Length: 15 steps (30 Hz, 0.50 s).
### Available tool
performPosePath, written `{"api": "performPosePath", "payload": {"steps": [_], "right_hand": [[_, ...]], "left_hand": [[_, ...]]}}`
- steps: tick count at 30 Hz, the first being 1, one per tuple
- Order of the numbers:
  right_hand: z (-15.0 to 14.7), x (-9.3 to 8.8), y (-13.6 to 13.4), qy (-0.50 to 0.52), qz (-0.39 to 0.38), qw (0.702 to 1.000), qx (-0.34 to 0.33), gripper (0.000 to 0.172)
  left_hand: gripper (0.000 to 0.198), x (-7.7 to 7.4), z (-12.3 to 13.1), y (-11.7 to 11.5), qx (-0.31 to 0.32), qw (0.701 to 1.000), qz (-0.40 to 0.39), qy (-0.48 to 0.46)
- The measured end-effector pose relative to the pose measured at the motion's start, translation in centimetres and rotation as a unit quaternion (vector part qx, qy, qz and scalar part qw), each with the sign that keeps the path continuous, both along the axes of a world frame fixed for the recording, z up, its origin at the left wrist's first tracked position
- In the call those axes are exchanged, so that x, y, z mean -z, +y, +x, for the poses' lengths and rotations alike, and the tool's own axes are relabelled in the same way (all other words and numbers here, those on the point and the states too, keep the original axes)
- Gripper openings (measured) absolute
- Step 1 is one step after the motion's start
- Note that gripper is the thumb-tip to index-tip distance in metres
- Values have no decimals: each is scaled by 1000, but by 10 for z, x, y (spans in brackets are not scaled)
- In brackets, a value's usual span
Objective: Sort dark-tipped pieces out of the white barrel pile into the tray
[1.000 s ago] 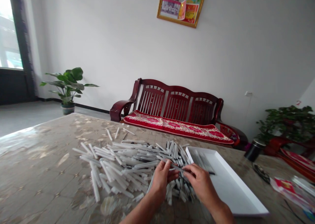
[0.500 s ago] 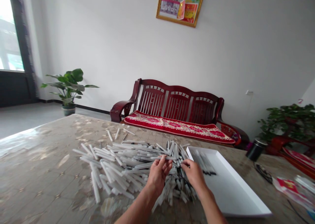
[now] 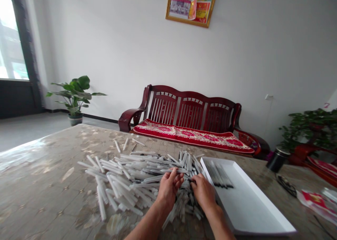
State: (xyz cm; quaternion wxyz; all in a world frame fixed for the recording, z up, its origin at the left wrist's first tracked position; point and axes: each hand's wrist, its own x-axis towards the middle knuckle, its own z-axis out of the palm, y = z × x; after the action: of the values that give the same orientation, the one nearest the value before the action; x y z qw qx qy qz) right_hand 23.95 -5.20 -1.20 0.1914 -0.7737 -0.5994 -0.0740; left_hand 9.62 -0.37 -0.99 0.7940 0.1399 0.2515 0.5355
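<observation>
A big heap of translucent white pen barrels (image 3: 123, 173) covers the middle of the table, mixed with darker pen parts near its right side. Over the heap, my left hand (image 3: 170, 187) is closed on a slim pale pen (image 3: 175, 170), pinched between thumb and fingers. Just right of it, my right hand (image 3: 204, 190) has its fingertips pinched around something small and dark, maybe the end of a pen; the fingers mostly hide it. Beside that hand lies a shallow white box (image 3: 252, 205). Several clear pens with black ends (image 3: 218, 175) lie side by side at its far left.
The patterned table (image 3: 52, 183) stretches out to the left. A black cylinder (image 3: 277, 159), a coiled cable (image 3: 285, 184) and a red-and-white plastic packet (image 3: 316, 203) sit right of the box. Behind the table stands a dark red wooden bench (image 3: 191, 110).
My right hand has moved slightly left and down, closer to my left hand, with its fingers lower. The left hand keeps its pen in nearly the same place. The view has shifted slightly.
</observation>
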Motion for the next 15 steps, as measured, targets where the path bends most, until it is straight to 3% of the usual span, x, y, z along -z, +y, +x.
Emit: {"api": "performPosePath", "payload": {"steps": [5,7,11,15], "right_hand": [[9,8,-1,87,75,993,-4,12],[12,11,0,192,115,974,-21,12],[11,13,1,385,170,905,-58,21],[2,6,-3,403,180,894,-77,22]], "left_hand": [[18,-1,0,0,-1,1000,-2,16],[19,-2,0,-2,-1,1000,0,25],[24,-2,1,-5,-3,999,19,47],[28,0,1,-7,-3,997,36,64]]}}
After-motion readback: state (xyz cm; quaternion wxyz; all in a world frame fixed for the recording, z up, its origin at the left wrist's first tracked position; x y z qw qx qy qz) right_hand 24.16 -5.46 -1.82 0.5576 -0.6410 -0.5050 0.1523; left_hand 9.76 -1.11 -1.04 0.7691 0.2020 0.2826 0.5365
